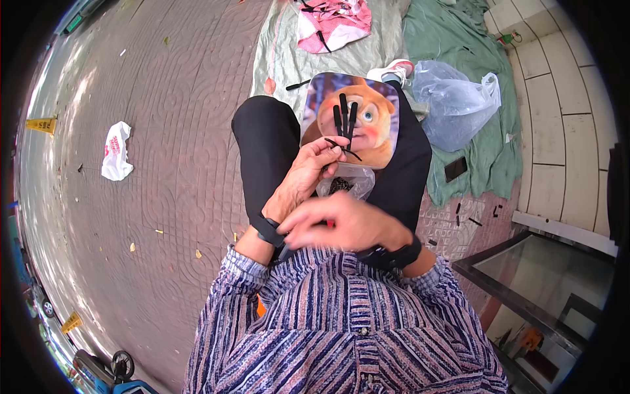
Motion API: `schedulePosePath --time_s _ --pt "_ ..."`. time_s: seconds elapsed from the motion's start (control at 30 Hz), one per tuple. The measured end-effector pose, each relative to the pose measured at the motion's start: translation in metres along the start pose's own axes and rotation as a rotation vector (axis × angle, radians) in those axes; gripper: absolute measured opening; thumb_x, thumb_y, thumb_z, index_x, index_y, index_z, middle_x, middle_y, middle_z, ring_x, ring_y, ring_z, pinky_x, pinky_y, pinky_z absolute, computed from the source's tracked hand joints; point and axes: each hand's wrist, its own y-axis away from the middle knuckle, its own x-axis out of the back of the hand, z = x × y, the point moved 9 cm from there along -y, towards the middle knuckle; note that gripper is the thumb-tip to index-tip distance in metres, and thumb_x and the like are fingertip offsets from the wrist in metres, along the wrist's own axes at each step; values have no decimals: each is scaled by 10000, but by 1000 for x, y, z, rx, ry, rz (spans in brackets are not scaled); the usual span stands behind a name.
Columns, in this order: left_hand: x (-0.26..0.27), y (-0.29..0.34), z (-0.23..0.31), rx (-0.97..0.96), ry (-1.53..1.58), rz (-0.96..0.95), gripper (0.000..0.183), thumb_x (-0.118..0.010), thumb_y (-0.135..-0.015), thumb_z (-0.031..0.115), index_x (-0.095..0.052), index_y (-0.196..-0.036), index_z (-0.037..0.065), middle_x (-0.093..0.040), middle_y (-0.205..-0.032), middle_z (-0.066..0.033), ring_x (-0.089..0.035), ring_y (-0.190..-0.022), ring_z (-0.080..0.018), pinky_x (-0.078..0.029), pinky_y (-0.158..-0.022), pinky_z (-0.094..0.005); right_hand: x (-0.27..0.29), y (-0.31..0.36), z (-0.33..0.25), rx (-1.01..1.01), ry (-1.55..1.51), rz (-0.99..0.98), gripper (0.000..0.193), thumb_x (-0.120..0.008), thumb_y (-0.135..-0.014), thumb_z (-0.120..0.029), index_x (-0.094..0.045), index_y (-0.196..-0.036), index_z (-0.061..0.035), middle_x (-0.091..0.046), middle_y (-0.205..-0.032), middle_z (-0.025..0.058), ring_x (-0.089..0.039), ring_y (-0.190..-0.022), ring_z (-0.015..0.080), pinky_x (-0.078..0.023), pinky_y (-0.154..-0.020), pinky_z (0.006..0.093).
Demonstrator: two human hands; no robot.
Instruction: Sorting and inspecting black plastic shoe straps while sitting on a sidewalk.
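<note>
My left hand (314, 161) pinches a thin black strip (344, 150) between thumb and fingers, at the near edge of a board (384, 146) printed with a cartoon face. Several black sticks with thicker far ends (343, 108) lie on that board, side by side and pointing away from me. My right hand (344, 220) is smeared by motion and passes over my left wrist, close to my body; its fingers cannot be made out clearly. Below the board, between my legs, a clear plastic bag (354, 180) holds small dark pieces.
Ahead lies a pink and white cloth (335, 26) with black sticks on it. On the green sheet (482, 131) to the right are a clear bag (453, 102) and a phone (455, 169). A glass-topped case (538, 269) stands near right. A white bag (117, 152) lies on the left paving.
</note>
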Motion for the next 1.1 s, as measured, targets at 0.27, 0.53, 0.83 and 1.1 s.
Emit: schedulePosePath --time_s 0.27,0.53,0.83,1.1 --pt "-6 -1 1 -106 -151 -15 224 -570 -803 54 -519 -1021 53 -546 -748 28 -399 -547 -25 -289 -483 -165 141 69 33 92 191 998 130 -540 -822 -59 -538 -933 8 -588 -856 63 -561 -741 93 -444 -694 228" --pt "-13 1 0 -75 -304 -53 262 -575 -797 51 -503 -1049 58 -542 -763 41 -419 -577 -23 -310 -511 -159 118 45 40 84 462 948 163 -577 -794 -90 -532 -925 -5 -516 -913 92 -576 -785 179 -474 -683 273" --pt "-20 1 -1 -40 -305 -102 235 -543 -811 72 -486 -1038 49 -548 -750 6 -460 -611 -40 -325 -517 -166 136 56 81 -44 -106 964 140 -544 -842 -135 -550 -853 4 -576 -694 36 -559 -592 83 -446 -561 212" --pt "-23 4 -1 -4 -381 -80 207 -597 -810 182 -523 -948 47 -545 -737 11 -487 -619 -42 -344 -512 -166 123 56 81 31 -122 959 126 -529 -850 -123 -523 -877 0 -572 -741 34 -553 -624 74 -433 -553 185"
